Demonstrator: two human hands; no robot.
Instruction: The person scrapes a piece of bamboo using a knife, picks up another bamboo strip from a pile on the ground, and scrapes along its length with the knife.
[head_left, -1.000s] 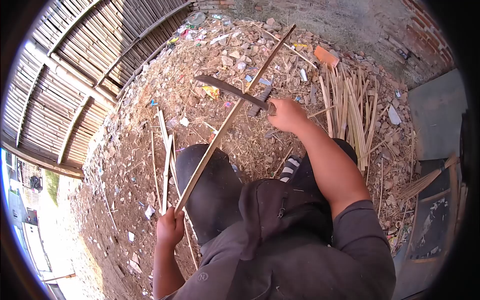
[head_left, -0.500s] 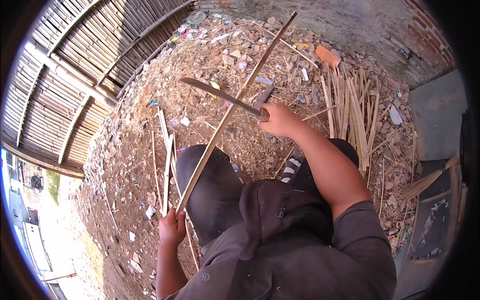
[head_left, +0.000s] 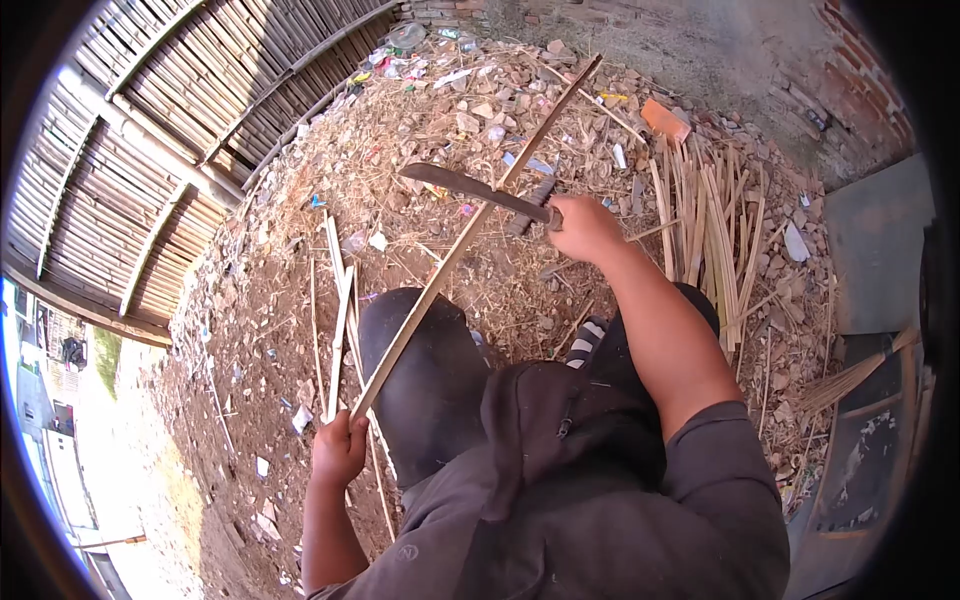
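Note:
My left hand [head_left: 340,449] is closed round the near end of a long bamboo strip [head_left: 430,295], which slants up and away to the right across my knee. In my right hand [head_left: 588,231] is the handle of a machete [head_left: 450,181], its dark, curved blade pointing left. The blade crosses the strip beyond my knee; whether it presses into the bamboo I cannot tell. Beneath the machete's handle, a dark, ridged object [head_left: 531,207] lies on the ground. Several more pale strips [head_left: 342,320] lie to the left of my knee.
A heap of split bamboo strips [head_left: 712,225] lies to the right, near an orange tile piece [head_left: 665,120]. Rubble and litter cover the ground. A bamboo fence [head_left: 190,110] stands left, a masonry wall [head_left: 680,50] at the back, and a stick broom [head_left: 855,375] at the right.
My right hand and the machete have shifted right and slightly down, nearer the strip's middle. The left hand still grips the strip, and the whole view has moved a little.

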